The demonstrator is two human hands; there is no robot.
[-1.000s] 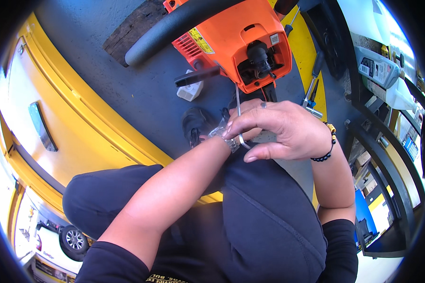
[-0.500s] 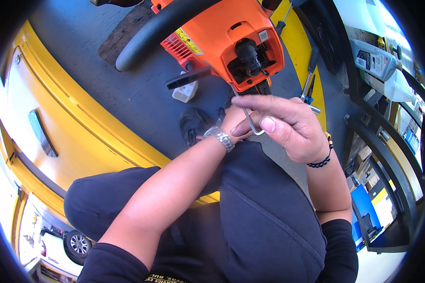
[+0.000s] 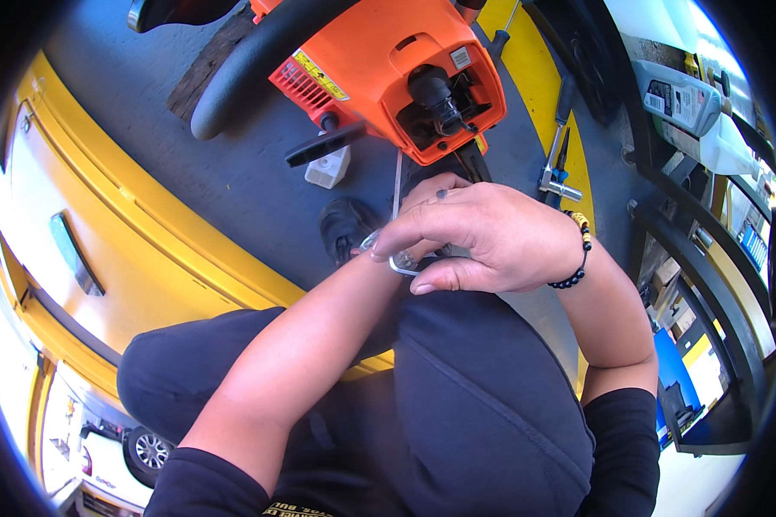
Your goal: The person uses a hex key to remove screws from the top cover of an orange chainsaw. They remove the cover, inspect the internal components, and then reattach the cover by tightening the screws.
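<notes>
An orange chainsaw (image 3: 362,52) with a black front handle (image 3: 259,69) stands ahead of me, its rear opening showing a black rubber boot (image 3: 431,90). A thin L-shaped hex key (image 3: 397,185) runs down from the saw's lower edge. Its bent end lies between the thumb and fingers of my right hand (image 3: 483,233), which curl loosely around it. My left hand (image 3: 437,183) reaches beneath the saw's rear. Its fingers are hidden by the saw and my right hand, which also partly covers the watch on my left wrist.
A small white plastic piece (image 3: 328,165) lies on the grey floor. Screwdrivers (image 3: 566,99) and a silver socket tool (image 3: 562,189) rest on the yellow strip at right. A black metal rack (image 3: 698,233) with bottles (image 3: 681,96) rises beyond. A yellow cabinet (image 3: 138,224) stands left.
My right hand has moved left and turned, its back now facing up more. The hex key's bent end has swung left with it. The saw appears slightly further left in view.
</notes>
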